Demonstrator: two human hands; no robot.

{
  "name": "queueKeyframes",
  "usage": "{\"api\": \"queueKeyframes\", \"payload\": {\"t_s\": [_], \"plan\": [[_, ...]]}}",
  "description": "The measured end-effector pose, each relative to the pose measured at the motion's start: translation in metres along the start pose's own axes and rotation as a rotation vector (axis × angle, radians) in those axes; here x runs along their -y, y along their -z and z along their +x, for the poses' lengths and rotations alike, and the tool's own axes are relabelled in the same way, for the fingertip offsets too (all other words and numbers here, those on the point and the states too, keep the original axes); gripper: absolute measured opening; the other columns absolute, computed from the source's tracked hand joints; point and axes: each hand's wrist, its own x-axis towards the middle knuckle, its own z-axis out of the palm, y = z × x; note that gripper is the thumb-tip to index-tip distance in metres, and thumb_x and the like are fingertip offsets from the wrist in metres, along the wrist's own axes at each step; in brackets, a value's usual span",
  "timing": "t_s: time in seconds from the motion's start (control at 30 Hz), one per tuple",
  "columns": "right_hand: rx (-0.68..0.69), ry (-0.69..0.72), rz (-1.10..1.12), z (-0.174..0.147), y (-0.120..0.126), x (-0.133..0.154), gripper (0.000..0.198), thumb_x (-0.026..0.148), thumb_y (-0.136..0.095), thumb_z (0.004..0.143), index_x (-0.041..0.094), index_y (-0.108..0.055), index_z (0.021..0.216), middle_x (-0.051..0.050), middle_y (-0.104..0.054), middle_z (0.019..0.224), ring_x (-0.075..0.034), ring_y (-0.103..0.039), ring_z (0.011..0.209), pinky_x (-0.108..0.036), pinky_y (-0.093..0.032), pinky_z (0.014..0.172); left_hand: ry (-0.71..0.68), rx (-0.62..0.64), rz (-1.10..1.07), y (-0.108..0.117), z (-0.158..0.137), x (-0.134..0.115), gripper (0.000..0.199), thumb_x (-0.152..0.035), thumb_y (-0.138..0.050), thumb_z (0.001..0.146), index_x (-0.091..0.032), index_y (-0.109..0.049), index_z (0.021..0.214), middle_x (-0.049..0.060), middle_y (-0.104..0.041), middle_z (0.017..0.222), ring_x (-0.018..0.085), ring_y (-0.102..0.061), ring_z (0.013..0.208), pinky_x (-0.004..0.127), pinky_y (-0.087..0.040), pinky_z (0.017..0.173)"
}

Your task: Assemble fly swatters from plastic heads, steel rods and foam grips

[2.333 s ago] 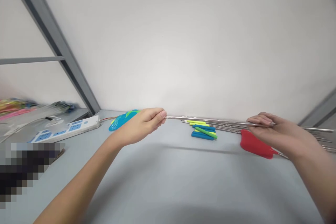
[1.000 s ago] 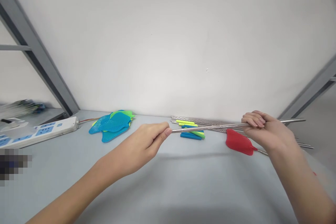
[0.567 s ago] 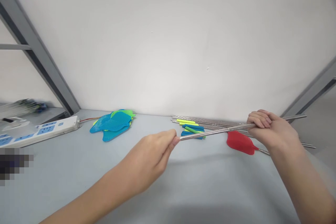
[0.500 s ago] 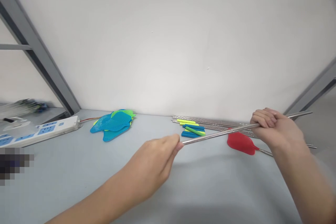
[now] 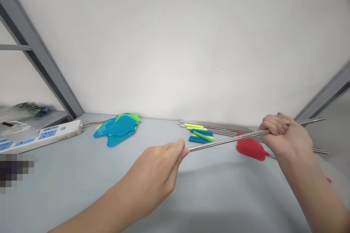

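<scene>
Both of my hands grip one metal rod [image 5: 218, 142], held slanting above the table with its right end higher. My left hand [image 5: 164, 167] is closed around the lower end and hides the rod's tip. Toward the other end, my right hand [image 5: 281, 134] has its fingers wrapped over the rod, and a length sticks out past it. Behind the rod lies a red fly swatter [image 5: 251, 149], its head on the table and its metal shaft running under my right forearm. Short blue, green and yellow tubes [image 5: 201, 136] lie in a small heap beyond the rod.
More thin metal rods [image 5: 226, 128] lie along the wall at the back. Blue and green swatter heads [image 5: 120, 127] are stacked left of centre. A white power strip [image 5: 46, 136] is at the left. Grey frame posts [image 5: 49, 54] slant at both sides.
My hands and the rod have shifted very slightly left. A small red tip now shows beside my right forearm. Both grips stay closed on the rod.
</scene>
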Motion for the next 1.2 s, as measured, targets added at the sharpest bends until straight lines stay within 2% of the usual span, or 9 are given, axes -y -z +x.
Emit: {"api": "queueKeyframes", "payload": {"t_s": [0.3, 0.53, 0.77, 1.0, 1.2], "plan": [[-0.077, 0.047, 0.016, -0.004, 0.005, -0.013, 0.024, 0.004, -0.033, 0.068, 0.02, -0.019, 0.057, 0.008, -0.014, 0.046, -0.005, -0.013, 0.034, -0.019, -0.015, 0.026, 0.044, -0.034, 0.013, 0.01, 0.002, 0.008, 0.031, -0.036, -0.016, 0.084, -0.019, -0.017, 0.058, -0.004, -0.026, 0.048, 0.011, -0.024, 0.044, 0.026, -0.016, 0.043], [-0.046, 0.125, -0.034, -0.009, 0.002, -0.013, 0.024, 0.003, -0.035, 0.066, 0.019, -0.021, 0.056, 0.008, -0.013, 0.046, -0.005, -0.011, 0.034, -0.019, -0.015, 0.025, 0.06, 0.028, -0.036, 0.01, 0.004, 0.01, 0.032, -0.039, -0.015, 0.083, -0.019, -0.022, 0.059, -0.004, -0.027, 0.051, 0.011, -0.03, 0.047, 0.026, -0.017, 0.043], [0.066, 0.155, -0.059, -0.016, 0.001, -0.014, 0.024, 0.005, -0.037, 0.069, 0.019, -0.021, 0.057, 0.008, -0.013, 0.046, -0.005, -0.013, 0.035, -0.019, -0.017, 0.027, 0.071, 0.055, -0.15, 0.012, 0.006, 0.017, 0.033, -0.042, -0.017, 0.082, -0.019, -0.023, 0.059, -0.003, -0.026, 0.055, 0.012, -0.03, 0.051, 0.024, -0.025, 0.046], [0.279, 0.238, -0.222, -0.027, -0.005, -0.014, 0.024, 0.01, -0.041, 0.071, 0.017, -0.024, 0.055, 0.008, -0.011, 0.045, -0.004, -0.014, 0.035, -0.018, -0.017, 0.027, 0.028, 0.152, -0.323, 0.0, 0.014, 0.017, 0.031, -0.041, -0.016, 0.081, -0.019, -0.022, 0.06, -0.003, -0.023, 0.057, 0.011, -0.025, 0.051, 0.023, -0.023, 0.045], [0.312, 0.287, -0.241, -0.032, -0.007, -0.015, 0.024, 0.012, -0.041, 0.072, 0.017, -0.026, 0.055, 0.008, -0.011, 0.045, -0.004, -0.014, 0.035, -0.018, -0.017, 0.027, 0.035, 0.14, -0.357, -0.003, 0.016, 0.015, 0.03, -0.039, -0.016, 0.082, -0.019, -0.021, 0.06, -0.003, -0.021, 0.057, 0.01, -0.023, 0.051, 0.023, -0.022, 0.045]]}}
